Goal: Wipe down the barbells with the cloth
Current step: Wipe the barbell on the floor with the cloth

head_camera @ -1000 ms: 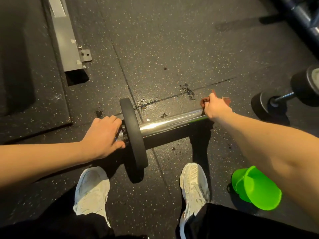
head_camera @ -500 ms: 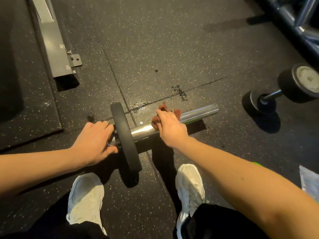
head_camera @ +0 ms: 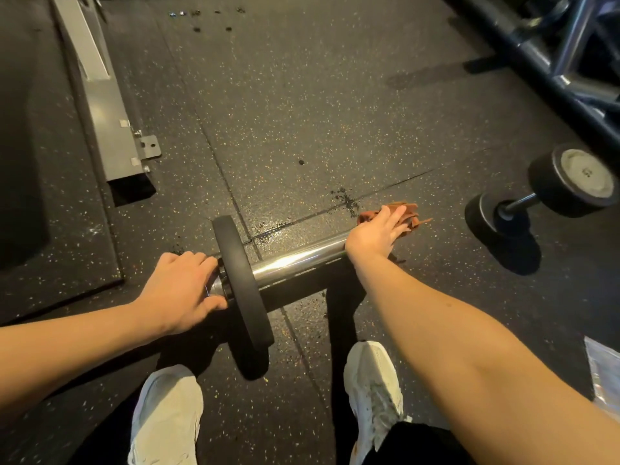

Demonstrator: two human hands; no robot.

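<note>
The barbell [head_camera: 295, 260] lay on the speckled black rubber floor [head_camera: 302, 112], a short chrome shaft that shone where the light caught it, with one black plate [head_camera: 241, 283] standing upright on it near its left end. Dark wet spots marked the floor along a mat seam just behind the shaft. The cloth [head_camera: 411, 214] was a crumpled reddish-brown rag at the bar's right end, its corners sticking out past the fingers.

The left hand [head_camera: 181, 290] reached in from the left, fingers curled round the stub of the bar just outside the plate, its grip clamped on the barbell. The right hand [head_camera: 375, 234] stretched forward on a long arm and lay over the cloth, holding it down around the end of the shaft, its grip closed on the cloth; the thumb was hidden.

Half a second earlier the right hand and cloth had sat on the middle of the shaft, not far from the plate, with the bar's right end bare; now they covered that end and the middle showed bare chrome. The left hand had stayed put.

A dumbbell [head_camera: 543, 193] lay on the floor to the right, apart from the cloth, and two white shoes [head_camera: 372, 391] stood near the bar
</note>
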